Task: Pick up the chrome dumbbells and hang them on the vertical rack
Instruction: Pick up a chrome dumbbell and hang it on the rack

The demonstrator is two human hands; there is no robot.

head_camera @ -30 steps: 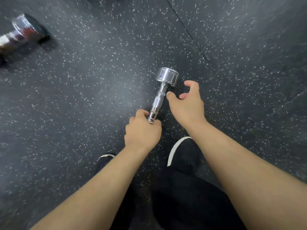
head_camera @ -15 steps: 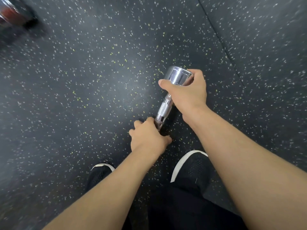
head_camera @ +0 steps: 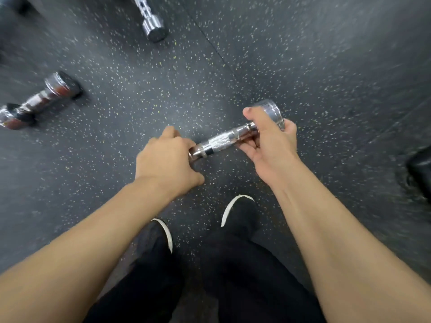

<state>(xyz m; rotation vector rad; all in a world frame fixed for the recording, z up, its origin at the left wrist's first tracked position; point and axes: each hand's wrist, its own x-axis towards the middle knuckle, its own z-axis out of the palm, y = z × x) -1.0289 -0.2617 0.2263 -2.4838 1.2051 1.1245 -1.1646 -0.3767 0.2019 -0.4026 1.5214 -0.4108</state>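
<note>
The dumbbell [head_camera: 229,139] was off the floor [head_camera: 121,141] between both hands, its long axis running from lower left up to the right, the left hand [head_camera: 166,162] closed over the near end and the right hand [head_camera: 270,138] wrapped around the far head.

— What can't you make out on the held dumbbell [head_camera: 224,142]?

— Its near head is buried inside the left hand [head_camera: 166,162], and the right hand [head_camera: 268,141] covers part of the far head.

— And the ones on the floor [head_camera: 303,54]?

— The dumbbell at the left [head_camera: 39,101] is smeared by motion blur, its far end cut by the frame's edge. The dumbbell at the top [head_camera: 151,22] shows only one head — the rest runs off the top edge.

— The dark shape at the right edge [head_camera: 419,169]?

— Cut off and blurred; cannot tell what it is.
</note>
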